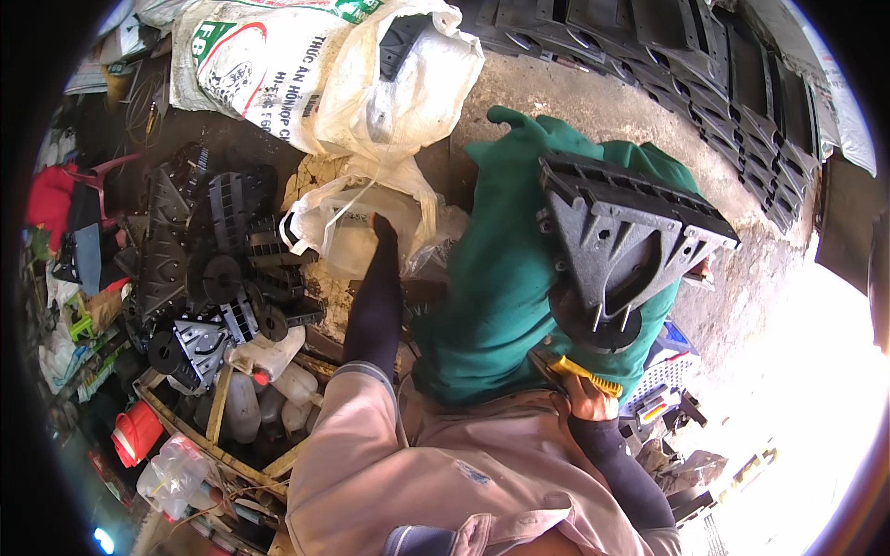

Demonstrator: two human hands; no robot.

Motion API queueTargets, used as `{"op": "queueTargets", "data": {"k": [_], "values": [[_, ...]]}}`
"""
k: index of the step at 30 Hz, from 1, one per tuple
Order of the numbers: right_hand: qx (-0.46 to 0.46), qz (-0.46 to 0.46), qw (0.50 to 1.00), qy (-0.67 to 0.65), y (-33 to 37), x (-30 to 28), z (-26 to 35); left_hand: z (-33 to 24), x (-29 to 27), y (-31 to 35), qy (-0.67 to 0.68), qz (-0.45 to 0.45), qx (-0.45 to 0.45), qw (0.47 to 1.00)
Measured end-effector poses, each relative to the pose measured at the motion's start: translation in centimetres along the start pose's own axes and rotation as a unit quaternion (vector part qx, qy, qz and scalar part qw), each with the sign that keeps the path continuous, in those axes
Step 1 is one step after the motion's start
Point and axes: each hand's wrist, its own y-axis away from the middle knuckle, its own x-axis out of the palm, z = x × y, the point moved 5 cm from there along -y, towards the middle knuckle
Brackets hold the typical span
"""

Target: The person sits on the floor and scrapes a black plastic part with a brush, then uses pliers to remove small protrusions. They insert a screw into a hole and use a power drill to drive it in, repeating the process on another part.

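A black moulded plastic part (607, 236), triangular with a ribbed bar and a round end, rests across my knees on green cloth (491, 259). My right hand (591, 400) lies near my lap below it, closed around a yellow-handled tool (589, 376); the tool's exact kind is unclear. My left arm stretches forward. At its end my left hand (381, 228) reaches into the open mouth of a whitish plastic bag (422, 199), over a pale translucent container (357, 243). Most of that hand's fingers are hidden.
A large white woven sack (315, 74) with black parts inside lies ahead. Black plastic parts (222, 222) are heaped at left, above a wooden crate (209, 449) of plastic bottles. Stacked black parts (695, 83) line the far right. A blue-and-white basket (663, 366) stands right.
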Motion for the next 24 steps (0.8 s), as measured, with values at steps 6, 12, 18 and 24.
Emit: {"op": "queueTargets", "data": {"k": [6, 12, 18, 24], "values": [[-0.030, -0.058, 0.997, 0.032, 0.6, 0.1, 0.1, 1.6, -5.8, 2.0, 0.492, 0.068, -0.065, 0.865], [-0.053, 0.012, 0.998, -0.021, 1.1, -0.1, -1.0, -2.3, -9.0, 6.3, 0.551, 0.009, -0.104, 0.828], [-0.047, 0.097, 0.978, -0.181, 1.3, -2.9, -1.9, -4.0, -10.3, 9.0, 0.488, 0.012, -0.078, 0.869], [-0.038, 0.173, 0.942, -0.286, 2.9, -7.4, -3.9, -4.7, -10.6, 9.3, 0.425, -0.006, -0.077, 0.902]]}}
